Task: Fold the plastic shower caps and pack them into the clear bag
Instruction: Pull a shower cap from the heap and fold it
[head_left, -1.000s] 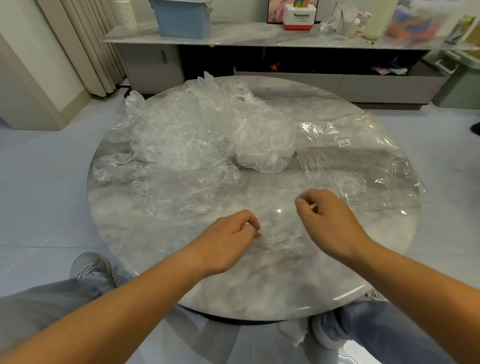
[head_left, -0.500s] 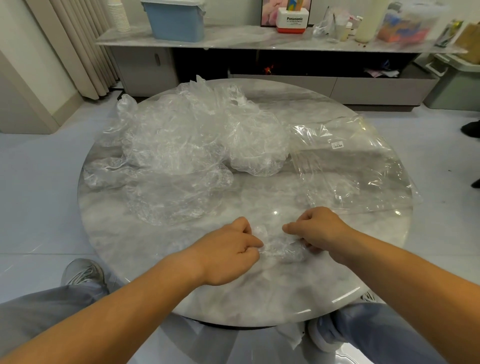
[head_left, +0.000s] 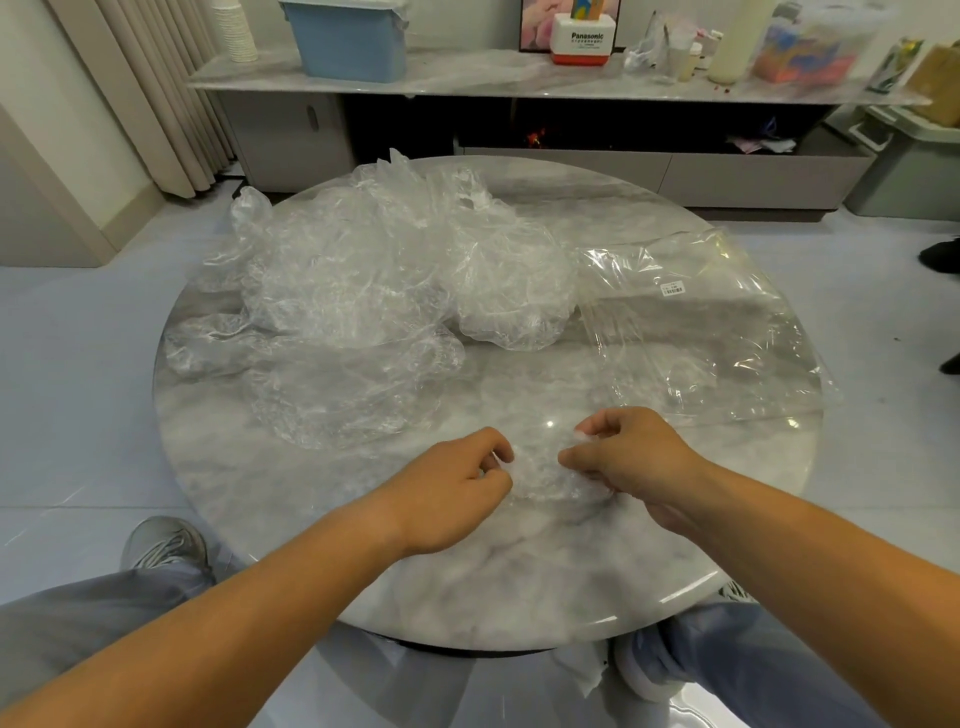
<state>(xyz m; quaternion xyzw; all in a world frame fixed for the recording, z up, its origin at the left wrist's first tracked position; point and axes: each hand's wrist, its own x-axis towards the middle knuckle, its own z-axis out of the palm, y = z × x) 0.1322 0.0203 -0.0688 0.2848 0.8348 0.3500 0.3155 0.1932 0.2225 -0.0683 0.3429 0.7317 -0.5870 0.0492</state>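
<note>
A small crumpled clear shower cap (head_left: 540, 473) lies on the round marble table (head_left: 519, 582) near the front edge. My left hand (head_left: 457, 488) pinches its left side and my right hand (head_left: 628, 457) pinches its right side. A heap of loose shower caps (head_left: 374, 291) covers the table's far left half. The clear bag (head_left: 696, 332) with a small barcode label lies flat at the right, and a little crumpled plastic shows inside it.
A long marble shelf (head_left: 519, 83) stands behind the table with a blue bin (head_left: 348, 36), a white Panasonic box (head_left: 584, 39) and bottles. Curtains hang at the back left. My knees and shoes flank the table's front edge.
My hands came together over the small cap and closed on it; the right hand moved left and toward me. The view has shifted slightly.
</note>
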